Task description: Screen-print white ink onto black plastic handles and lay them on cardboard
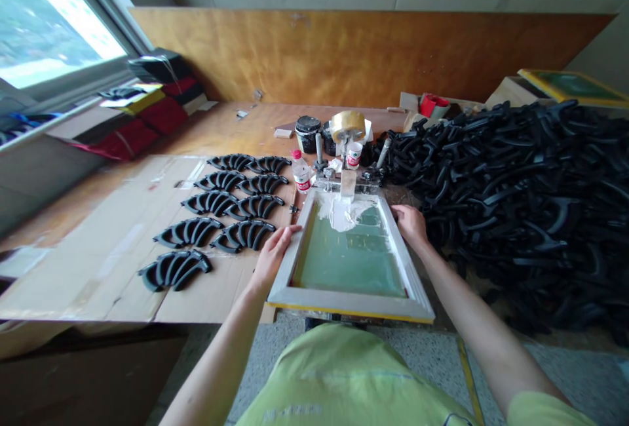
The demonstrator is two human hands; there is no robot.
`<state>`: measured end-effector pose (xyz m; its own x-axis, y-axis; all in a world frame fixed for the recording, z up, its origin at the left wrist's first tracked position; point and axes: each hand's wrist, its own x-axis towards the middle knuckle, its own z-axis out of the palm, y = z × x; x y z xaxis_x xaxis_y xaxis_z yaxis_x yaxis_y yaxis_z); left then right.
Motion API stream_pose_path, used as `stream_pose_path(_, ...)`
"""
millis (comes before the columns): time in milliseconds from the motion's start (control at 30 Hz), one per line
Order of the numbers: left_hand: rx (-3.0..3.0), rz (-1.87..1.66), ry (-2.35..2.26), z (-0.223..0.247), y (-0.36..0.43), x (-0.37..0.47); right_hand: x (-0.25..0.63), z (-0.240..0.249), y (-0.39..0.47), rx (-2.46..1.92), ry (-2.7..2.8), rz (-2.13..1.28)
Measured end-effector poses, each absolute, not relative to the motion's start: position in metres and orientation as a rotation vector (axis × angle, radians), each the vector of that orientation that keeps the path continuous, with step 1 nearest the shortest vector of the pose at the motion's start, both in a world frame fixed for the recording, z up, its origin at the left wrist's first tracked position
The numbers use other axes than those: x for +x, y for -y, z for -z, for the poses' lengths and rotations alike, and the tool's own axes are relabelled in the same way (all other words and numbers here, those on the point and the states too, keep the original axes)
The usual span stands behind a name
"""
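Note:
A screen frame point(351, 301) with a pale rim and green mesh point(348, 259) lies in front of me, its far end at a metal clamp point(348, 185). White paste point(344, 212) is spread over the far part of the mesh. My left hand point(276, 252) is at the frame's left side, fingers together along the rim. At the right side, my right hand point(411, 224) has its fingers bent near the rim's outer edge; whether they grip it is hard to make out.
Rows of black curved parts point(184, 232) lie on cardboard point(98, 236) at left. A large heap of black parts point(531, 196) fills the right. Behind the frame stand a bottle point(301, 174), a black tub point(307, 134), a cup point(353, 155) and a tape roll point(347, 125).

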<state>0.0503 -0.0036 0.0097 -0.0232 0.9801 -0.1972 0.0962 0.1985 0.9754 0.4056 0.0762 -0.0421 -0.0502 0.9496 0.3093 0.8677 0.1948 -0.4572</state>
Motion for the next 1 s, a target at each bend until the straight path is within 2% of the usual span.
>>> stream_pose_path(167, 1.011, -0.905, -1.365, 0.055, 0.016, 0.051, 0.354, 0.009, -0.116, -1.442, 2.072, -0.008)
stream_pose_path(300, 1.028, -0.891, -1.429, 0.078, 0.013, 0.054, 0.306, 0.005, -0.134, -1.509, 2.418, -0.108)
stream_pose_path(400, 1.017, -0.872, -1.431, 0.082, 0.013, 0.052, 0.299, 0.017, -0.121, -1.491, 2.555, -0.130)
stream_pose_path(500, 1.016, -0.885, -1.430, 0.084, 0.014, 0.050, 0.310, 0.026, -0.092, -1.233, 2.675, -0.138)
stream_pose_path(667, 1.054, -0.861, -1.472, 0.086, 0.015, 0.051, 0.334, 0.017, -0.073, -0.857, 2.768, -0.346)
stream_pose_path(833, 1.067, -0.868, -1.464, 0.085, 0.016, 0.050, 0.328, 0.019, -0.080, -1.048, 2.586, -0.293)
stream_pose_path(1000, 1.013, -0.858, -1.459, 0.074, 0.016, 0.053, 0.327, 0.037, -0.056, -0.880, 2.585, -0.267)
